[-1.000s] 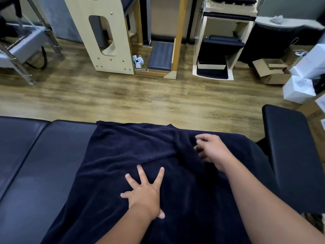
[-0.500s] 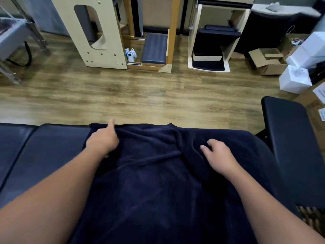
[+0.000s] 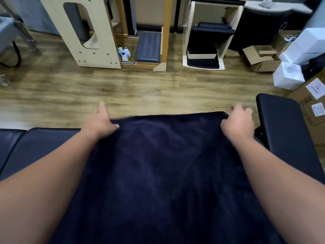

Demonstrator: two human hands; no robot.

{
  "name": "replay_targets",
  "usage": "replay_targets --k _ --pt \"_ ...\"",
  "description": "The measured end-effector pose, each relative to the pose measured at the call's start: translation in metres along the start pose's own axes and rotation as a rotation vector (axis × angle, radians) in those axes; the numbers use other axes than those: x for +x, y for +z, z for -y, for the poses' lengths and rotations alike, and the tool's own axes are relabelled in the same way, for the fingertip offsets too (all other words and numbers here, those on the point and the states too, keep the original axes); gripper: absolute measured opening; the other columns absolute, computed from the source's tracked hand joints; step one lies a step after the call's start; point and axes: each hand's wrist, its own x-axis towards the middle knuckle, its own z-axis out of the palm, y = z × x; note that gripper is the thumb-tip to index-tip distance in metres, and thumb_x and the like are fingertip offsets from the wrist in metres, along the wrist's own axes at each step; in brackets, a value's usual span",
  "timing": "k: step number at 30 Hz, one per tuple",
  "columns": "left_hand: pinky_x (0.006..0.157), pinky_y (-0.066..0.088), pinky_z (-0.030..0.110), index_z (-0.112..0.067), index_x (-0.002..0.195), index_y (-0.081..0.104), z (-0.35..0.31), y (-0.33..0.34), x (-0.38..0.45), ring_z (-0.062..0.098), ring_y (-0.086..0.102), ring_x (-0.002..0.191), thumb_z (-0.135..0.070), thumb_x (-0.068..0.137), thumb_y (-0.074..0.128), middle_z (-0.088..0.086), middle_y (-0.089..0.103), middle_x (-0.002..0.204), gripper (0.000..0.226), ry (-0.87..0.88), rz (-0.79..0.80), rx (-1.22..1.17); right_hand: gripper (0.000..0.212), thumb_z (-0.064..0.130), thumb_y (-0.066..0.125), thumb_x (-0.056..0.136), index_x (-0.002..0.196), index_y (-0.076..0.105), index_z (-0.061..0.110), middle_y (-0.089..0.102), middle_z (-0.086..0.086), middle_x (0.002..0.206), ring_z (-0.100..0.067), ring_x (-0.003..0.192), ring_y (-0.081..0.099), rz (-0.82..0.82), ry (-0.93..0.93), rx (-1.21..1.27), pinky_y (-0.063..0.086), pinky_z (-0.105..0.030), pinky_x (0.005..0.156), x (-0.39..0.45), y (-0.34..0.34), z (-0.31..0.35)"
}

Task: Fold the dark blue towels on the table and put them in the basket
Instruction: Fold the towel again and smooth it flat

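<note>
Left tabletop (image 3: 40, 143) bare, free for a hand. Black padded bench (image 3: 284, 131) blocks right side, near right hand (image 3: 237, 125). Wood floor (image 3: 140, 92) beyond far edge open.

Soft, even indoor light fills the room, with a pale sheen on the wooden floor (image 3: 140, 88) and only faint shadows under the furniture. The dark towel (image 3: 167, 173) swallows detail, its texture barely readable. Wide-angle distortion bends the edges outward, and slight motion blur softens both hands and the far objects.
</note>
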Motion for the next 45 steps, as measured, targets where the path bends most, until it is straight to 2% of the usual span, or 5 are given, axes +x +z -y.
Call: replay_targets --k 4,10,19,27,45 --pt "0.107 0.042 0.057 -0.024 0.144 0.043 -0.006 0.026 -0.015 0.04 0.038 0.139 -0.06 0.087 0.062 0.014 0.043 0.15 0.07 0.132 0.122 0.271 0.046 0.039 0.062 0.092 0.132 0.054 0.018 0.051 -0.013 0.136 -0.038 0.122 0.052 0.298 -0.169 -0.121 0.048 -0.045 0.09 -0.026 0.033 -0.015" --pt "0.107 0.025 0.076 -0.051 0.152 -0.019 -0.005 0.067 -0.049 0.05 -0.018 0.149 -0.09 0.075 0.047 0.003 -0.028 0.165 0.109 0.026 0.286 0.292 0.065 0.061 0.035 0.1 0.156 0.007 0.045 -0.008 0.002 0.168 -0.034 0.153 -0.009 0.459 -0.019 -0.2 0.014 -0.076 0.11 -0.042 0.05 -0.05" --pt "0.105 0.038 0.062 -0.037 0.156 0.014 -0.068 0.087 -0.096 0.039 0.02 0.146 -0.065 0.084 0.062 0.013 0.015 0.161 0.09 0.318 0.065 0.398 0.038 0.021 0.05 0.1 0.137 0.053 0.031 0.054 -0.009 0.134 -0.035 0.126 0.042 0.111 0.15 -0.028 0.036 -0.053 0.098 -0.027 0.036 -0.073" --pt "0.11 0.009 0.079 -0.069 0.137 -0.029 -0.081 0.117 -0.097 0.046 -0.03 0.146 -0.086 0.052 0.074 0.011 -0.044 0.156 0.135 0.271 0.236 0.439 0.034 -0.002 0.049 0.093 0.108 0.073 0.015 0.051 -0.011 0.125 -0.028 0.099 0.056 -0.033 0.026 0.221 0.04 -0.03 0.08 0.011 0.019 -0.082" --pt "0.098 0.043 0.054 -0.004 0.109 0.056 0.063 0.026 -0.015 0.042 0.053 0.113 -0.027 0.094 0.054 0.02 0.057 0.119 0.027 -0.433 -0.158 0.034 0.042 0.036 0.049 0.099 0.138 0.05 0.02 0.044 -0.004 0.143 -0.03 0.131 0.037 0.313 -0.59 -0.249 0.036 -0.05 0.102 -0.061 0.069 0.012"
